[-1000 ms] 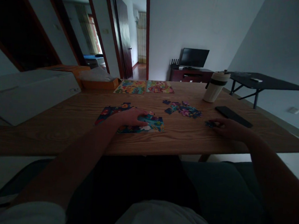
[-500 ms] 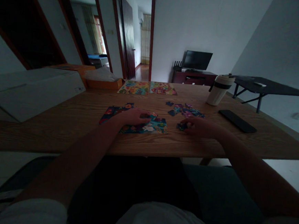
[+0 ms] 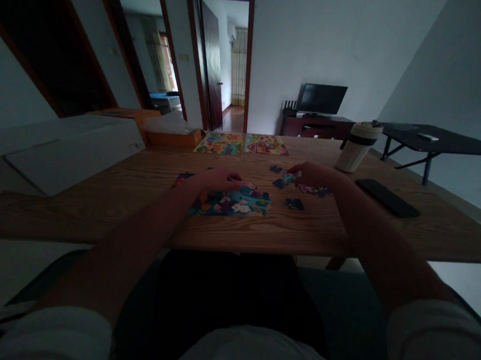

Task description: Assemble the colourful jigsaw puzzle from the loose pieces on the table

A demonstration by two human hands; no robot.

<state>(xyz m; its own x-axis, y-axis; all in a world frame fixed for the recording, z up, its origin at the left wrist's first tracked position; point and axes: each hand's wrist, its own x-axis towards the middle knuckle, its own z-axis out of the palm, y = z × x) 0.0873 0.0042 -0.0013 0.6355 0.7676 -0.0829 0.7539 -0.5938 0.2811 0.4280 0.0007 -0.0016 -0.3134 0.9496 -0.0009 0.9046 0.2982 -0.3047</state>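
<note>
A partly assembled jigsaw puzzle (image 3: 242,205) lies on the wooden table, showing a white rabbit and dark blue-green scenery. My left hand (image 3: 221,179) rests over its upper part, thumb and forefinger apart, holding nothing that I can see and covering some of the picture. My right hand (image 3: 313,174) reaches into the heap of loose puzzle pieces (image 3: 312,190), its fingertips closed on a colourful puzzle piece (image 3: 289,177). Closer to me, a dark puzzle piece (image 3: 294,204) sits alone, right of the puzzle. Another loose piece (image 3: 276,169) lies beyond the heap's left side.
Two colourful picture sheets (image 3: 220,143) lie at the table's far edge. To the left are a large white box (image 3: 76,153) and an orange box (image 3: 175,137). A cream tumbler (image 3: 356,150) and a black phone-like slab (image 3: 387,197) stand and lie to the right.
My right hand has left the dark piece near the front and moved away from me to the heap. My left hand has shifted slightly away from me over the puzzle.
</note>
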